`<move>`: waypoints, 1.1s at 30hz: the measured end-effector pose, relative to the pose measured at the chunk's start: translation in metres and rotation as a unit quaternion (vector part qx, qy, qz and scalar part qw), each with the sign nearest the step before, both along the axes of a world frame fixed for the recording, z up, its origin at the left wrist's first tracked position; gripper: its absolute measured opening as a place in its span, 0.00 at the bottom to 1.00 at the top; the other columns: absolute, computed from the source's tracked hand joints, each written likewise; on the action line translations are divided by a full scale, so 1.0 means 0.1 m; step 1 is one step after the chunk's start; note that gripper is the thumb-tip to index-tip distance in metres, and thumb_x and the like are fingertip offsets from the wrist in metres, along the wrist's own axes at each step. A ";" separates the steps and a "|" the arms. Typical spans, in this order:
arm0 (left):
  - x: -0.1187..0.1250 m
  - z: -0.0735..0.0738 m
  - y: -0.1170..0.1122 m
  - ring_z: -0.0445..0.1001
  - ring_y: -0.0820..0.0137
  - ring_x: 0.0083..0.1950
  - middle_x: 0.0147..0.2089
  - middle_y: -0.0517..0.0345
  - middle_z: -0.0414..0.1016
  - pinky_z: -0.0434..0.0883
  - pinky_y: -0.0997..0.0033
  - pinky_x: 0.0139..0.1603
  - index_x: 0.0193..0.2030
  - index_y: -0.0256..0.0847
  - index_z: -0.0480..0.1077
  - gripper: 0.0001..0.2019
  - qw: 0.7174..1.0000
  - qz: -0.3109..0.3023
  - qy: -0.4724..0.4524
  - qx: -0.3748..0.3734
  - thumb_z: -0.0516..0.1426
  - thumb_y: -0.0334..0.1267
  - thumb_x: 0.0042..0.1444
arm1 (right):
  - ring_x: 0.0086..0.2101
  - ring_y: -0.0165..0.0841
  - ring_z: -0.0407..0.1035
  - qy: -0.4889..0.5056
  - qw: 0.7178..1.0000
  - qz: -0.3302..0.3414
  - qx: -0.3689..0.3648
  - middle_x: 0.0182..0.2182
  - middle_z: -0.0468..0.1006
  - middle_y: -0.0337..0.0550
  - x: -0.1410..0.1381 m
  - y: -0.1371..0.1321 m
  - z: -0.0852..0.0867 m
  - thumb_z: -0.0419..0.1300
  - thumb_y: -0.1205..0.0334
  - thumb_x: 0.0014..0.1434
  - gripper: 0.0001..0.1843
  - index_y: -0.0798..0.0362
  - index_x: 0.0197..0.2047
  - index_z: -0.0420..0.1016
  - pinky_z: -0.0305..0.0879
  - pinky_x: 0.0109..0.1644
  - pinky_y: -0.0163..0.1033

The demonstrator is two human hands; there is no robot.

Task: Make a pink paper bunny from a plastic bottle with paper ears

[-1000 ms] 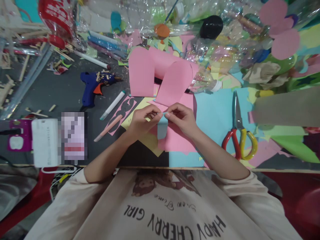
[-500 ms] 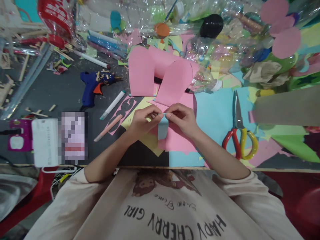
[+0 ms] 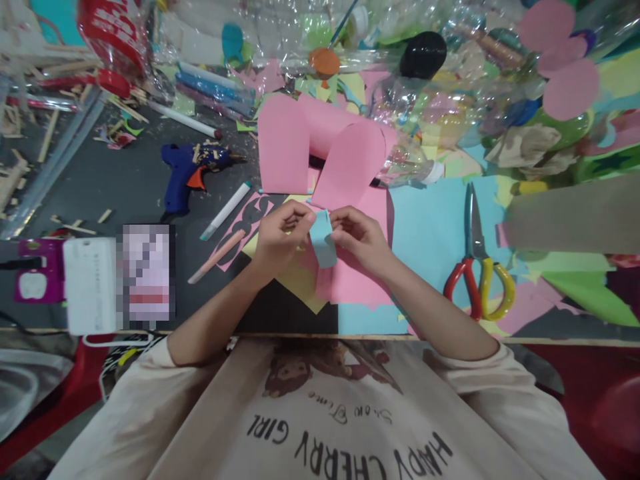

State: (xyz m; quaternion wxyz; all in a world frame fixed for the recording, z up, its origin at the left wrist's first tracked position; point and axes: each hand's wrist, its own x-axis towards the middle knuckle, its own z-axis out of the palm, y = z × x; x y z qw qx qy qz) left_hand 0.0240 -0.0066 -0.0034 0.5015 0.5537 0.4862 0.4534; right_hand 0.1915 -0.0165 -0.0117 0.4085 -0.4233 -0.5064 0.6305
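A small light-blue paper strip (image 3: 323, 241) is pinched between both hands above the pink paper sheet (image 3: 350, 277) near the table's front edge. My left hand (image 3: 280, 237) grips its left edge with curled fingers. My right hand (image 3: 357, 237) holds the right edge, thumb and fingers pressed together. The strip tilts slightly to the left. Just behind the hands stands a folded pink paper shape (image 3: 320, 150) with two rounded flaps.
Red-and-yellow scissors (image 3: 477, 257) lie on the blue paper to the right. A blue glue gun (image 3: 187, 170), a white marker (image 3: 225, 210) and a pink pencil (image 3: 217, 255) lie to the left. A white phone (image 3: 90, 283) sits at far left. Plastic bottles and paper scraps crowd the back.
Both hands have lifted the blue strip a little and turned it, so it now tilts left and shows more of its face. Nothing else has moved.
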 end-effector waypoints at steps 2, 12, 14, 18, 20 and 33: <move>0.01 0.00 0.00 0.67 0.78 0.17 0.19 0.68 0.66 0.63 0.79 0.19 0.27 0.41 0.66 0.10 1.000 0.015 -0.021 -0.005 0.60 0.41 0.56 | 0.24 0.25 0.60 -0.029 0.999 0.021 0.005 0.23 0.69 0.33 0.00 0.00 -0.01 0.66 0.37 0.52 0.24 0.51 0.31 0.72 0.58 0.28 0.35; -0.04 0.02 0.00 0.75 0.75 0.22 0.22 0.66 0.73 0.73 0.76 0.26 0.30 0.41 0.64 0.14 0.988 -0.060 -0.073 -0.122 0.65 0.44 0.50 | 0.27 0.28 0.67 -0.056 0.995 -0.061 0.048 0.25 0.73 0.36 0.02 0.03 0.01 0.66 0.40 0.53 0.21 0.51 0.29 0.72 0.67 0.34 0.38; -0.03 0.01 -0.01 0.75 0.75 0.24 0.24 0.65 0.74 0.72 0.78 0.26 0.31 0.40 0.67 0.15 0.988 -0.070 -0.050 -0.124 0.66 0.46 0.48 | 0.28 0.29 0.68 -0.061 0.996 -0.049 0.052 0.26 0.74 0.36 0.02 0.03 0.02 0.66 0.40 0.53 0.21 0.51 0.29 0.73 0.68 0.36 0.39; 0.00 0.03 -0.02 0.77 0.73 0.25 0.25 0.63 0.76 0.74 0.78 0.26 0.31 0.39 0.69 0.14 0.989 -0.048 -0.027 -0.134 0.65 0.47 0.49 | 0.30 0.30 0.69 -0.067 0.995 -0.059 0.053 0.28 0.75 0.37 0.02 0.03 0.03 0.67 0.40 0.52 0.21 0.50 0.32 0.74 0.69 0.37 0.39; 0.02 0.05 -0.03 0.78 0.73 0.24 0.23 0.64 0.76 0.75 0.77 0.25 0.31 0.39 0.69 0.13 0.989 -0.024 -0.031 -0.144 0.65 0.45 0.49 | 0.29 0.29 0.68 -0.074 0.994 -0.060 0.051 0.28 0.75 0.36 0.02 0.03 0.04 0.67 0.41 0.52 0.21 0.50 0.31 0.74 0.68 0.36 0.38; 0.00 0.04 -0.01 0.79 0.73 0.27 0.26 0.63 0.77 0.78 0.76 0.30 0.33 0.39 0.70 0.13 0.981 -0.046 -0.097 -0.162 0.67 0.41 0.45 | 0.27 0.29 0.65 -0.057 0.993 -0.088 0.050 0.24 0.73 0.35 0.00 0.02 0.07 0.68 0.42 0.51 0.20 0.51 0.27 0.74 0.63 0.31 0.37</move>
